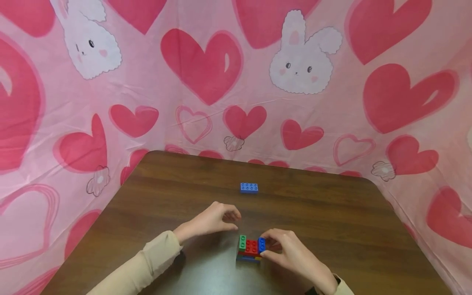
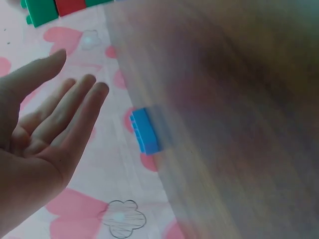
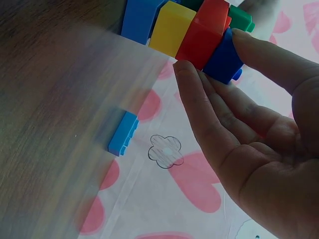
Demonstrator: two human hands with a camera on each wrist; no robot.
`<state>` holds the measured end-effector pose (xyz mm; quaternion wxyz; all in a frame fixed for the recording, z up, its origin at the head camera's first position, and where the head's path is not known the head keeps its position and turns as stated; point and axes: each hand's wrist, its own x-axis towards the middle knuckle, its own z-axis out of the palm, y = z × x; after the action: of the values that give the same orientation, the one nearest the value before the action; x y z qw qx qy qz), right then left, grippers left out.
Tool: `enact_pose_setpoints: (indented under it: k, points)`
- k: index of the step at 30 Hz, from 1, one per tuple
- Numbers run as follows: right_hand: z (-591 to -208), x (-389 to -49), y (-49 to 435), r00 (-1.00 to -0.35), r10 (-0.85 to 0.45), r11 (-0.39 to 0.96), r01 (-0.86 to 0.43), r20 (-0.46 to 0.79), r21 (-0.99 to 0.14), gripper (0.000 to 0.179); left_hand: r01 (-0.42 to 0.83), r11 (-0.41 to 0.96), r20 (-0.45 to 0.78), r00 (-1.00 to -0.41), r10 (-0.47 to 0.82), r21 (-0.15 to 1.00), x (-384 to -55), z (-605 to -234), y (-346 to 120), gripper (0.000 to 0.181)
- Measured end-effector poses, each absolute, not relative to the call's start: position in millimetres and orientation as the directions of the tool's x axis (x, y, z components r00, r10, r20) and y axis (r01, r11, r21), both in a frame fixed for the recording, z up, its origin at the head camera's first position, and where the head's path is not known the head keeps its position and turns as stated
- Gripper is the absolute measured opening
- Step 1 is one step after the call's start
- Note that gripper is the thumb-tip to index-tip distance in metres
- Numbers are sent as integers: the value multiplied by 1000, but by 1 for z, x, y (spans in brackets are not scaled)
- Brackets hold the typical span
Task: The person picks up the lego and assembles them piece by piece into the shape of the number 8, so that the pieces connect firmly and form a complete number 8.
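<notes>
A small stack of toy building bricks stands on the table near its front. On its top layer I see a green brick (image 1: 242,243) at the left, a red brick (image 1: 251,246) in the middle and a dark blue brick (image 1: 262,244) at the right. My right hand (image 1: 291,250) pinches the dark blue brick between thumb and fingers. Under the red one, the right wrist view shows a yellow brick (image 3: 172,30) and a blue brick (image 3: 143,20). Left of the stack, my left hand (image 1: 212,219) hovers with loosely bent fingers, apart from the bricks and holding nothing.
Farther back on the brown wooden table (image 1: 313,205) lies a lone light blue brick (image 1: 249,188) with several studs facing up. Behind and beside the table hangs a pink cloth (image 1: 206,123) printed with hearts and rabbits.
</notes>
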<state>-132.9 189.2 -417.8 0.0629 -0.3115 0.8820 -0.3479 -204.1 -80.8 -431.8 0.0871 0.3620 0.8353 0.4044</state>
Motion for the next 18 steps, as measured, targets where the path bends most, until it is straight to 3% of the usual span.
enact_pose_setpoints:
  k: [8, 18]
  points:
    - [-418, -134, 189, -794, -595, 556, -517, 123, -651, 24, 546, 447, 223, -774, 593, 709, -237, -440, -75, 24]
    - [-419, -131, 190, -799, -588, 555, -512, 126, -655, 25, 464, 526, 260, -872, 416, 713, -277, -444, -66, 28]
